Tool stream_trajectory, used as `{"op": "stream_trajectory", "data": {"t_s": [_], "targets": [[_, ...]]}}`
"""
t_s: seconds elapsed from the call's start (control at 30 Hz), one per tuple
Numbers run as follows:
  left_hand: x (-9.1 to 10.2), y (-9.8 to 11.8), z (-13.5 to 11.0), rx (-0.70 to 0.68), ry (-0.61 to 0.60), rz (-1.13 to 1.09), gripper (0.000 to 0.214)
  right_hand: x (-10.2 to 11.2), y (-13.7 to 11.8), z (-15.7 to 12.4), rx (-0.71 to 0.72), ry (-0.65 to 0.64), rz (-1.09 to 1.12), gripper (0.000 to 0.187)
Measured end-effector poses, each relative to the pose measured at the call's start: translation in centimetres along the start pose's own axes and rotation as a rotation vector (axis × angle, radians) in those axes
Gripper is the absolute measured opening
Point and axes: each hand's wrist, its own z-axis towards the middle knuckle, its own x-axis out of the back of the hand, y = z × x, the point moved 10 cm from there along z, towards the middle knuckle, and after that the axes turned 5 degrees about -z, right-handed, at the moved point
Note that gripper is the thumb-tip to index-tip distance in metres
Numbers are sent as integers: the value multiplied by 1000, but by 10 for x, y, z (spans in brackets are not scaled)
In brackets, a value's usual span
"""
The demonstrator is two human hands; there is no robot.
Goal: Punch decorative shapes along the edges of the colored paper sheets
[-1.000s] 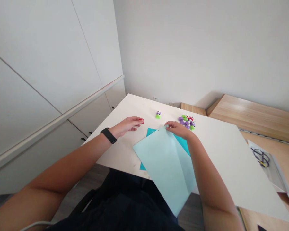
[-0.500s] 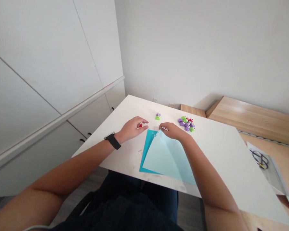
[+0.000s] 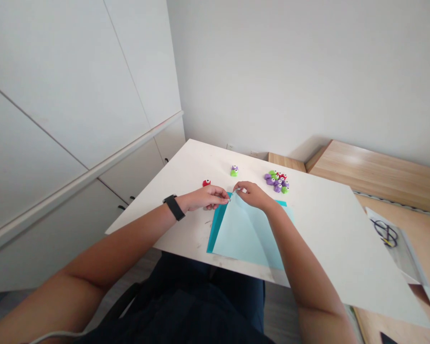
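Two hands meet at the tip of a pale blue paper sheet (image 3: 247, 234) over a teal paper sheet (image 3: 215, 234): the right hand (image 3: 252, 195) pinches it precisely; the left hand's (image 3: 208, 198) grip is unclear.

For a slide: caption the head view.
Left hand and right hand pinch pale blue paper atop teal paper on a white table.
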Motion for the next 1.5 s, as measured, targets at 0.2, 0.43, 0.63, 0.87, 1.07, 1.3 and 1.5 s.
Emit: {"op": "stream_trajectory", "data": {"t_s": [0.2, 0.43, 0.63, 0.87, 1.07, 1.3, 1.5], "targets": [[1, -6, 4, -8, 39, -31, 46, -5, 3, 1, -6, 41, -17, 22], [-3, -9, 6, -38, 60, -43, 35, -6, 4, -28, -90, 523, 79, 32], [7, -20, 5, 2, 178, -52, 43, -25, 0, -49, -147, 653, 119, 15], [2, -33, -2, 108, 118, -223, 49, -32, -7, -44, -83, 547, 142, 3], [6, -34, -2, 92, 132, -92, 47, -37, -4, -39, -69, 474, 174, 6], [9, -36, -1, 92, 142, -49, 45, -37, -14, -36, 26, 381, 184, 8], [11, -38, -1, 92, 148, -43, 46, -40, -13, -36, 16, 363, 159, 7]]}}
